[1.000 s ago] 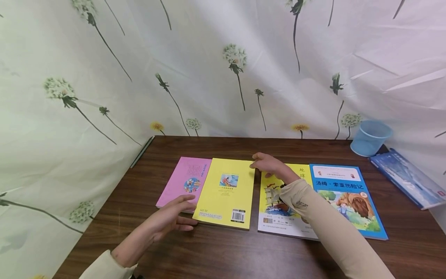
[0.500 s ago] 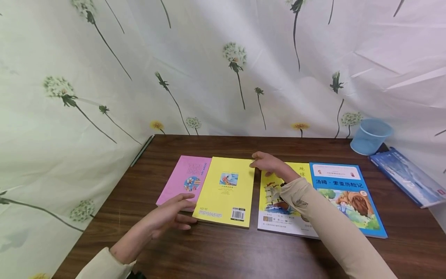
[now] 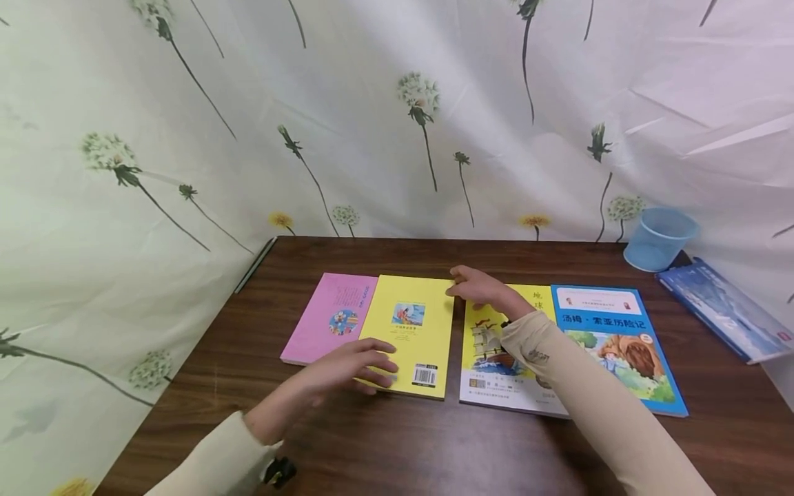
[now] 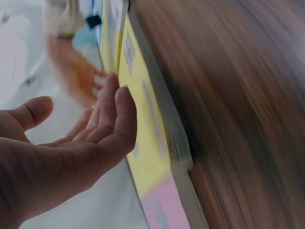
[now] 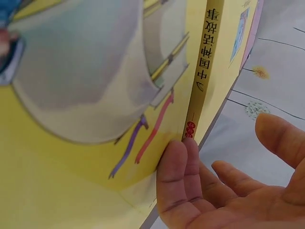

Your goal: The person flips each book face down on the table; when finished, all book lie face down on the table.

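A yellow book [image 3: 428, 324] lies back cover up in the middle of the table, its left edge against a pink book [image 3: 325, 317]. My left hand [image 3: 338, 368] is over the yellow book's near left corner, fingers loosely extended with nothing between them. In the left wrist view that hand [image 4: 86, 138] overlaps the book's edge. My right hand [image 3: 486, 289] reaches to the yellow book's far right corner. Its fingertips [image 5: 174, 162] dip into the narrow gap between the yellow book's spine and a book with a sailing ship [image 3: 496, 355]. My right forearm covers part of that ship book.
To the right of the ship book lies a blue picture book [image 3: 626, 344]. A light blue cup [image 3: 660, 241] and another blue book [image 3: 722, 310] sit at the far right. A dandelion-patterned curtain [image 3: 372, 138] borders the table's back and left sides.
My left hand has moved right, from beside the near corner where the pink and yellow books meet to over the yellow book. The right hand stays at the far corner.
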Tool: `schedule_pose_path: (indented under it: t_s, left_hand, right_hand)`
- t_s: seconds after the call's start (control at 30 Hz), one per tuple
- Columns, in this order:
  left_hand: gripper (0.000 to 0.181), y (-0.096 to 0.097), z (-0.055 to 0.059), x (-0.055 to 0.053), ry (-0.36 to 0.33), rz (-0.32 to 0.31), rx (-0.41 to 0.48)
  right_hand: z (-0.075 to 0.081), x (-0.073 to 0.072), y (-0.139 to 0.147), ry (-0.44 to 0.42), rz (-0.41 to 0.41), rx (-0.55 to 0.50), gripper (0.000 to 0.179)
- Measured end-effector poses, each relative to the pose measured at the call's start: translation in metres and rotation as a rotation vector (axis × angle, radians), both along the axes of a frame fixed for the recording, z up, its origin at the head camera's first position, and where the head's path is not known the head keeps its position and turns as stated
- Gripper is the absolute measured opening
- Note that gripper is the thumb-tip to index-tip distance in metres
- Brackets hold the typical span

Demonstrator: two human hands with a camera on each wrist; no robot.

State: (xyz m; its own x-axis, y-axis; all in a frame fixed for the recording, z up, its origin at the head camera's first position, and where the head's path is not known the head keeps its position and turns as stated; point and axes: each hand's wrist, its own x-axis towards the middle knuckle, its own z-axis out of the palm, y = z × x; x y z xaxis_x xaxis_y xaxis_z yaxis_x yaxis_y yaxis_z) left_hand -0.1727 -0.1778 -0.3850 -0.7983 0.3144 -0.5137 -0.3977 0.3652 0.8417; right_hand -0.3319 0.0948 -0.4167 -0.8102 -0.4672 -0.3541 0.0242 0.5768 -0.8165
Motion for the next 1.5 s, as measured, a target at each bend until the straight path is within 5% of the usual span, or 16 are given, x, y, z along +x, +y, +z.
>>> schedule_pose_path:
  t_s: [0.23,0.5,0.63,0.77,1.03,1.3,1.5]
  left_hand:
    - [0.059,0.052,-0.013,-0.001,-0.011,-0.065,0.036]
    - [0.062,0.070,-0.014,0.006,-0.155,-0.018,0.201]
    - [0.062,0.080,-0.012,0.005,-0.211,-0.001,0.236]
    - [0.060,0.088,-0.012,0.001,-0.245,0.013,0.256]
    - [0.065,0.092,-0.015,0.007,-0.329,0.061,0.331]
    - [0.062,0.099,-0.020,0.012,-0.397,0.143,0.405]
    - [0.060,0.107,-0.022,0.015,-0.376,0.214,0.425]
  right_hand:
    - [0.007,-0.001,0.028,0.043,-0.028,0.010,0.064]
    - [0.009,-0.001,0.081,0.220,-0.009,0.327,0.064]
    - [0.011,0.000,0.104,0.205,-0.030,0.420,0.068]
    - [0.010,0.001,0.117,0.157,-0.031,0.440,0.073]
    - [0.001,0.005,0.127,0.271,0.049,0.452,0.070]
    - [-0.008,0.008,0.131,0.261,0.032,0.426,0.073]
    - [-0.009,0.009,0.131,0.263,0.023,0.411,0.072]
